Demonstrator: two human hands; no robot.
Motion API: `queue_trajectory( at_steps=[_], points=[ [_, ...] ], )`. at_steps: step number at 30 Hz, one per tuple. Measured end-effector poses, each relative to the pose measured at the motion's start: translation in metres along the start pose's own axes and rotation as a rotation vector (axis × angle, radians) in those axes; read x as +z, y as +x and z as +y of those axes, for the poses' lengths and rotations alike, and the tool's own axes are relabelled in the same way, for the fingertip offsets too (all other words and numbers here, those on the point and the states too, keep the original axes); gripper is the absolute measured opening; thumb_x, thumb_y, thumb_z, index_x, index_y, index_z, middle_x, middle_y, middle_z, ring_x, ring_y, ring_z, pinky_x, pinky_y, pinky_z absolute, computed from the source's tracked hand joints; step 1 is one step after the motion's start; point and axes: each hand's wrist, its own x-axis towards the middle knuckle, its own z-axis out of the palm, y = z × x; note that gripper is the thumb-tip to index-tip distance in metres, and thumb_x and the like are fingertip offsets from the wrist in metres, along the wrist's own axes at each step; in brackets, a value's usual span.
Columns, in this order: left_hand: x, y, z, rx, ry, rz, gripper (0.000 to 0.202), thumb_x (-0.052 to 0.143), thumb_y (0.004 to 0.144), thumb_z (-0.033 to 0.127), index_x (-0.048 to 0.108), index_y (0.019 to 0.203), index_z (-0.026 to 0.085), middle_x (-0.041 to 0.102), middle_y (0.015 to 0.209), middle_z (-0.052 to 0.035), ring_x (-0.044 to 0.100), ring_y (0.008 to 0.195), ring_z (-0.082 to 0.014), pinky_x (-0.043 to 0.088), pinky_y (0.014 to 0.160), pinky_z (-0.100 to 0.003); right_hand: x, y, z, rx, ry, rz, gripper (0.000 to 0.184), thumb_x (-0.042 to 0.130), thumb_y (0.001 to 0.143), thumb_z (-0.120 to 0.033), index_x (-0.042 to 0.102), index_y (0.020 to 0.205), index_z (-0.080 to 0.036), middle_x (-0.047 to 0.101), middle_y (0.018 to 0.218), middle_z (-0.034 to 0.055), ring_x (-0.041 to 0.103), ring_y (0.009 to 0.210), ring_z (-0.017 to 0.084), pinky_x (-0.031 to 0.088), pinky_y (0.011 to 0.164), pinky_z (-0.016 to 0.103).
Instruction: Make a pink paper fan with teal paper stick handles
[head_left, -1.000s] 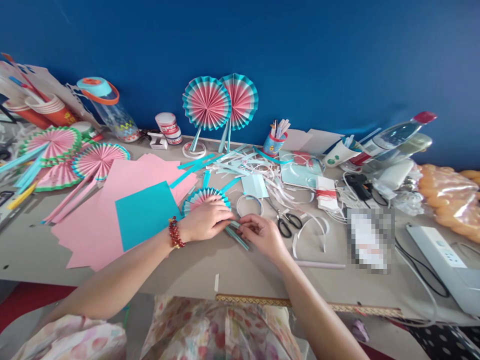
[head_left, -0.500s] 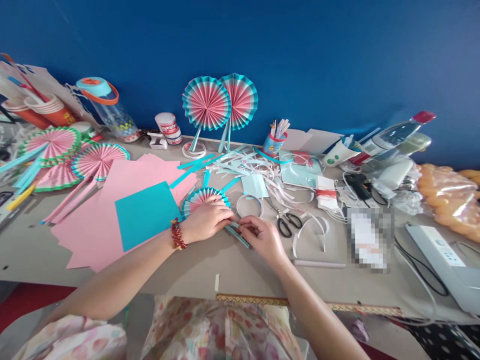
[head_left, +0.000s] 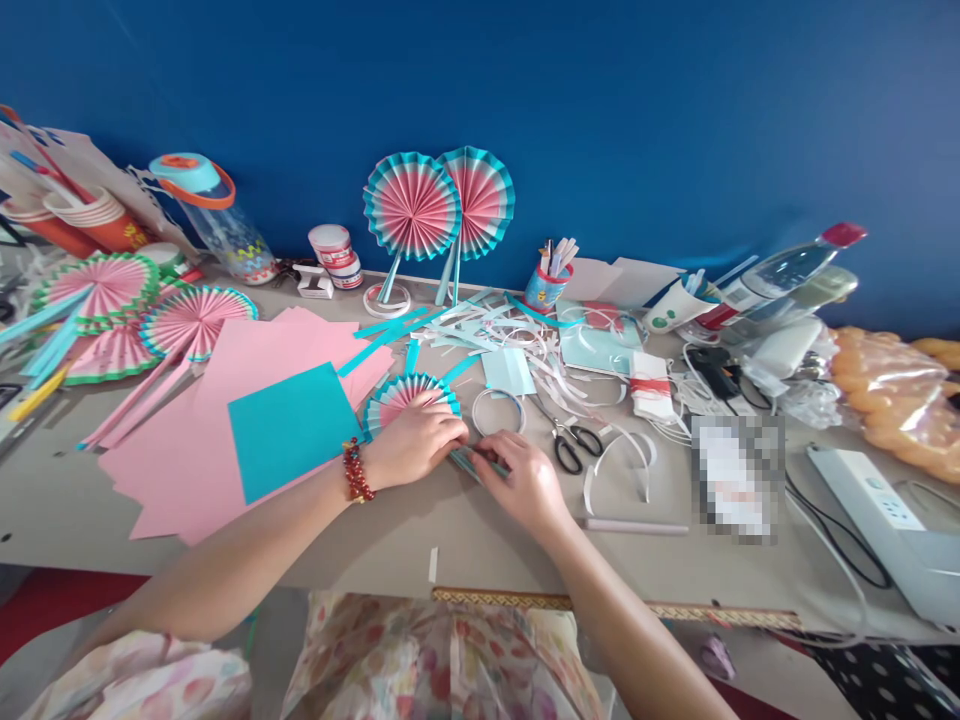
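A pleated paper fan (head_left: 396,396), pink at its middle with a teal edge, lies partly under my left hand (head_left: 414,440). That hand's fingers are closed together at the fan's near side, pressing on the top of a folded teal paper handle (head_left: 463,460). My right hand (head_left: 523,482) pinches the same handle between thumb and fingers, and its grip hides the handle's lower end. The fingertips of both hands almost meet. Beyond them lies a roll of clear tape (head_left: 499,394), and black-handled scissors (head_left: 574,445) rest to the right of my right hand.
Pink sheets and a teal sheet (head_left: 296,430) spread to the left. Finished fans (head_left: 411,205) lean on the blue wall, others lie at left. Paper scraps (head_left: 495,325) are heaped behind. At right are a bottle (head_left: 780,275), cables and a power strip (head_left: 874,495).
My right hand has curled further over the folded handle, whose lower end showed before and is now covered. My left hand stays almost in place on the fan.
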Motion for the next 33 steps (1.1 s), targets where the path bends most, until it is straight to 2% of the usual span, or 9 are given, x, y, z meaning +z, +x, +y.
queue_trajectory(
  at_steps=[3, 8, 14, 18, 22, 24, 26, 29, 33],
  points=[
    [0.000, 0.000, 0.000, 0.008, -0.008, 0.010, 0.017, 0.046, 0.097, 0.016, 0.060, 0.089, 0.020, 0.066, 0.083, -0.0011, 0.060, 0.087, -0.0184, 0.032, 0.107, -0.043, 0.002, 0.001, 0.000, -0.043, -0.034, -0.005, 0.015, 0.052, 0.092, -0.020, 0.063, 0.081, -0.021, 0.067, 0.081, 0.0058, 0.062, 0.078, 0.020, 0.045, 0.073, 0.030],
    [-0.001, -0.001, -0.002, 0.023, 0.026, 0.030, 0.015, 0.049, 0.097, 0.020, 0.063, 0.091, 0.020, 0.067, 0.086, -0.0018, 0.060, 0.089, -0.0180, 0.034, 0.107, -0.042, 0.003, 0.000, 0.001, -0.086, -0.020, -0.005, 0.018, 0.049, 0.094, -0.018, 0.062, 0.083, -0.021, 0.067, 0.082, 0.0058, 0.062, 0.079, 0.020, 0.045, 0.075, 0.031],
    [0.000, -0.003, 0.000, 0.065, 0.171, 0.022, 0.024, 0.042, 0.096, 0.014, 0.061, 0.084, 0.019, 0.065, 0.077, -0.0015, 0.058, 0.084, -0.0184, 0.029, 0.112, -0.048, 0.002, -0.002, -0.001, -0.093, -0.069, 0.009, 0.016, 0.050, 0.092, -0.017, 0.063, 0.083, -0.020, 0.066, 0.082, 0.0062, 0.061, 0.079, 0.021, 0.045, 0.072, 0.031],
    [0.001, -0.002, 0.001, 0.081, 0.183, 0.015, 0.024, 0.043, 0.097, 0.015, 0.061, 0.082, 0.020, 0.064, 0.077, -0.0012, 0.058, 0.084, -0.0181, 0.031, 0.111, -0.046, 0.003, -0.003, -0.003, -0.089, -0.118, -0.006, 0.013, 0.053, 0.093, -0.020, 0.064, 0.085, -0.020, 0.067, 0.085, 0.0070, 0.060, 0.080, 0.022, 0.045, 0.072, 0.031],
    [0.000, -0.002, 0.001, 0.111, 0.188, 0.002, 0.025, 0.044, 0.096, 0.012, 0.062, 0.082, 0.019, 0.065, 0.074, -0.0001, 0.058, 0.083, -0.0171, 0.027, 0.115, -0.047, 0.003, -0.003, -0.002, -0.097, -0.101, -0.011, 0.019, 0.050, 0.092, -0.015, 0.063, 0.079, -0.020, 0.066, 0.079, 0.0065, 0.060, 0.077, 0.021, 0.044, 0.070, 0.030],
    [-0.001, -0.002, 0.001, 0.116, 0.151, 0.028, 0.024, 0.044, 0.097, 0.011, 0.065, 0.089, 0.020, 0.069, 0.081, -0.0005, 0.060, 0.088, -0.0169, 0.026, 0.116, -0.048, 0.003, -0.003, 0.000, -0.091, -0.085, 0.004, 0.018, 0.050, 0.092, -0.015, 0.064, 0.081, -0.020, 0.067, 0.080, 0.0063, 0.061, 0.077, 0.021, 0.044, 0.070, 0.030],
    [-0.003, -0.003, -0.001, 0.113, 0.108, 0.065, 0.026, 0.043, 0.097, 0.010, 0.066, 0.104, 0.021, 0.072, 0.091, -0.0013, 0.062, 0.094, -0.0168, 0.026, 0.116, -0.049, 0.002, -0.003, 0.002, -0.078, -0.054, 0.017, 0.018, 0.050, 0.092, -0.015, 0.064, 0.083, -0.021, 0.068, 0.082, 0.0060, 0.062, 0.078, 0.021, 0.045, 0.072, 0.030],
    [-0.009, -0.003, -0.002, 0.082, 0.082, 0.126, 0.032, 0.044, 0.099, 0.014, 0.059, 0.126, 0.023, 0.071, 0.109, -0.0044, 0.063, 0.105, -0.0182, 0.029, 0.115, -0.051, 0.002, -0.003, 0.005, -0.044, -0.038, 0.027, 0.017, 0.051, 0.094, -0.017, 0.065, 0.084, -0.021, 0.069, 0.084, 0.0058, 0.063, 0.079, 0.021, 0.046, 0.073, 0.030],
    [-0.020, -0.004, -0.002, 0.020, 0.012, 0.299, 0.029, 0.048, 0.098, 0.016, 0.062, 0.122, 0.024, 0.067, 0.124, -0.0052, 0.059, 0.117, -0.0195, 0.037, 0.112, -0.046, 0.000, -0.002, 0.002, -0.007, -0.079, 0.018, 0.014, 0.053, 0.094, -0.022, 0.066, 0.088, -0.020, 0.068, 0.086, 0.0061, 0.062, 0.080, 0.021, 0.046, 0.073, 0.031]
  ],
)
